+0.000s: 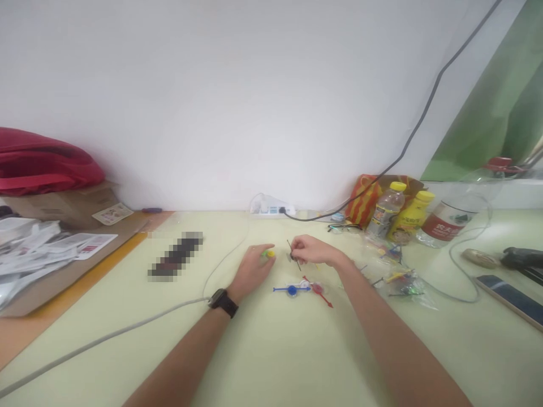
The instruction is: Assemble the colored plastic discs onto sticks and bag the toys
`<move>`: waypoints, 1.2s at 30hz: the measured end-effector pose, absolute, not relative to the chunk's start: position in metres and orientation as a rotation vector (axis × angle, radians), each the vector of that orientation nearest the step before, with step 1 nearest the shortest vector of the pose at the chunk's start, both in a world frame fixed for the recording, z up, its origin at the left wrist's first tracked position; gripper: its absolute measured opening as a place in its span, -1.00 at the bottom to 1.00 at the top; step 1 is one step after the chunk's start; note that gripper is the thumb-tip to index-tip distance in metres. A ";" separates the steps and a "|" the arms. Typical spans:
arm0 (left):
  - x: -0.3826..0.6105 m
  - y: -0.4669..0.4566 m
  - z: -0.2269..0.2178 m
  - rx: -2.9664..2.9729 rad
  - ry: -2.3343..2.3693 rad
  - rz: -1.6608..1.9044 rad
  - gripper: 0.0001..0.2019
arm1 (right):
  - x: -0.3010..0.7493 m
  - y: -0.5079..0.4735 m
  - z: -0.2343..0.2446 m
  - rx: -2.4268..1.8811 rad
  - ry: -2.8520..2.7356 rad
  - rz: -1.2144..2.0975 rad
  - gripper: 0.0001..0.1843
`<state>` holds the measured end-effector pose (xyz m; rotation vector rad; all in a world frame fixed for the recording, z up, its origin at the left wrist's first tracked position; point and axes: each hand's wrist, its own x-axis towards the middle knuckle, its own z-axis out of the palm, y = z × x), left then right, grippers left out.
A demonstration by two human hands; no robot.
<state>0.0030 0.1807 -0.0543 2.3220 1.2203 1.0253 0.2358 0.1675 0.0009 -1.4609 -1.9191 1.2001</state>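
Observation:
My left hand [253, 271], with a black watch on its wrist, rests on the pale green table [271, 350] and pinches a small yellow-green toy part [268, 254]. My right hand [311, 250] is closed on a thin dark stick [293, 254] that pokes out to the left of its fingers. The two hands are a short gap apart. Just in front of them lie a blue spinner piece with an arm [292, 290], a small white piece [304, 284] and a red piece with a pointed arm [319, 291].
A clear plastic bag with several coloured parts [399, 277] lies right of my right arm. Bottles [401, 217] stand behind it, a power strip [271, 210] sits at the wall. A grey cable [127, 328] crosses the left; a phone [511, 299], papers [42, 249] and a red bag [38, 161] lie at the sides.

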 end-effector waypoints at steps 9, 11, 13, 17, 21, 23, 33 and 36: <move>0.010 0.178 -0.049 2.420 1.089 1.099 -0.71 | 0.238 0.169 0.000 -1.344 -1.770 1.336 -0.90; 0.013 0.172 -0.043 2.407 1.028 1.167 -0.70 | 0.233 0.169 0.000 -1.317 -1.764 1.354 -0.91; 0.018 0.166 -0.037 2.377 0.958 1.189 -0.69 | 0.227 0.168 -0.001 -1.288 -1.762 1.366 -0.91; 0.024 0.159 -0.031 2.336 0.829 1.197 -0.85 | 0.218 0.167 -0.001 -1.256 -1.761 1.359 -0.92; 0.024 0.160 -0.030 2.327 0.815 1.201 -0.88 | 0.212 0.163 0.001 -1.290 -1.790 1.319 -0.95; 0.024 0.160 -0.030 2.320 0.841 1.183 -0.87 | 0.211 0.161 0.001 -1.335 -1.816 1.277 -0.96; 0.011 0.160 -0.032 2.405 0.850 0.880 -0.87 | 0.239 0.175 -0.006 -1.710 -1.977 0.878 -0.80; 0.007 0.161 -0.030 2.462 0.871 0.846 -0.98 | 0.249 0.178 -0.009 -1.778 -2.021 0.790 -0.72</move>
